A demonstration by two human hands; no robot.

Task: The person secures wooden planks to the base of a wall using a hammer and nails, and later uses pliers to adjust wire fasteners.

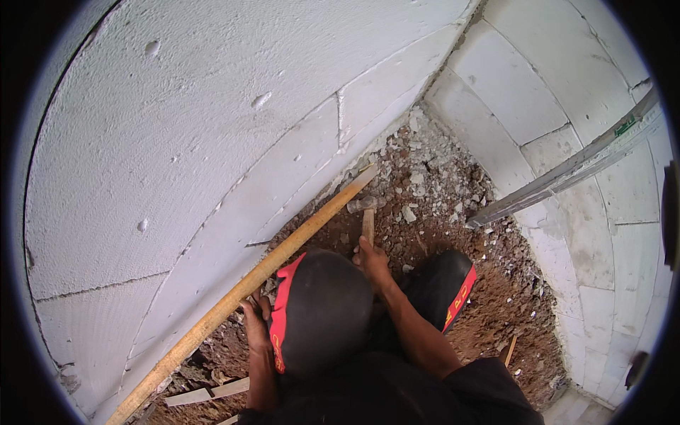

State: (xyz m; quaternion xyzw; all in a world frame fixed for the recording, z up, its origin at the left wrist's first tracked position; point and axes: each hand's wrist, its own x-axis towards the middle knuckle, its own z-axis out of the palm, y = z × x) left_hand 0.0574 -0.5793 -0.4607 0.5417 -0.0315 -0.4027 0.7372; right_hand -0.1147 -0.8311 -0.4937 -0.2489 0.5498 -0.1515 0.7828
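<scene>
Likely stiff and head-heavy, the hammer [367, 205] suits the right hand [372, 262] clasping its handle [367, 226] low, left hand [256, 317] too hidden to judge.

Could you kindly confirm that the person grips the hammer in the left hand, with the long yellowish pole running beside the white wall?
Not quite: the head view shows the hammer gripped in the right hand, not the left hand. The long yellowish pole does run beside the white wall.
</scene>
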